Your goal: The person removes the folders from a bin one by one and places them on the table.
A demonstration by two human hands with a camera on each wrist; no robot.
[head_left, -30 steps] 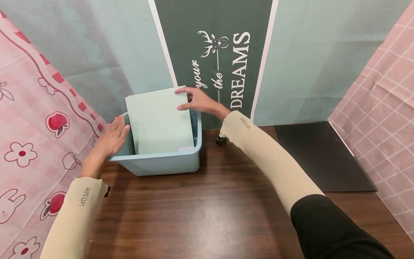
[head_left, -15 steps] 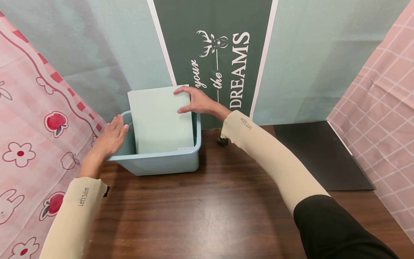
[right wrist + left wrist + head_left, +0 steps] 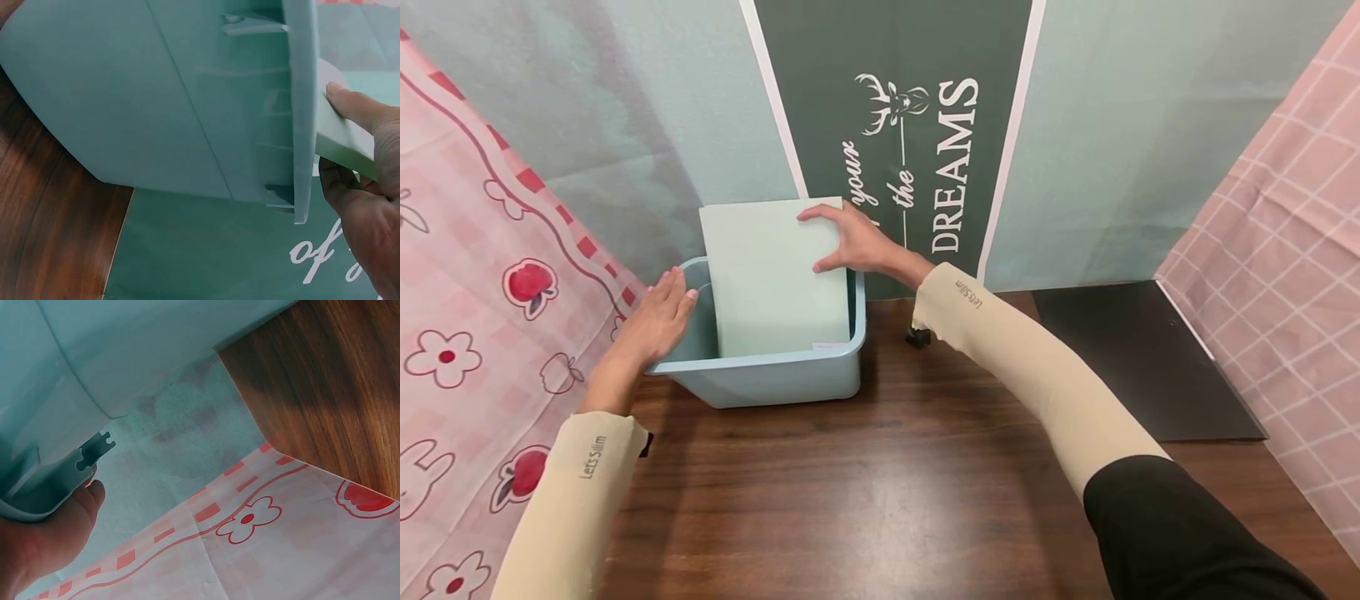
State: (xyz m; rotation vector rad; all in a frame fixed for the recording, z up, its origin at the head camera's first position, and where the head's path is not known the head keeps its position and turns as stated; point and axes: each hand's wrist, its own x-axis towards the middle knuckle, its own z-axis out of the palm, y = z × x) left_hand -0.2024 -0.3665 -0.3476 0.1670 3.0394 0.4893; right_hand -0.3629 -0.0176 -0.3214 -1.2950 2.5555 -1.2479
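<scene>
A pale green flat box point(image 3: 775, 275) stands upright inside a light blue plastic bin point(image 3: 767, 379), with its upper part above the rim. A small white label shows at its lower right corner; its bottom is hidden by the bin wall. My right hand point(image 3: 861, 237) grips the box at the upper right edge, and in the right wrist view the thumb and fingers point(image 3: 350, 106) lie on opposite sides of it. At the bin's left rim, my left hand point(image 3: 658, 321) rests with its fingers extended. The left wrist view shows that hand point(image 3: 56, 540) against the rim from outside.
A dark flat panel point(image 3: 1138, 358) lies at the right on the brown wooden table point(image 3: 880, 492). Behind the bin hangs a green cloth point(image 3: 820, 50) with printed lettering. Pink patterned cloths point(image 3: 452, 283) border both sides.
The box has straightened from a slight leftward tilt, its top shifting a little to the right. My right hand has kept hold of it; my left hand has stayed at the rim.
</scene>
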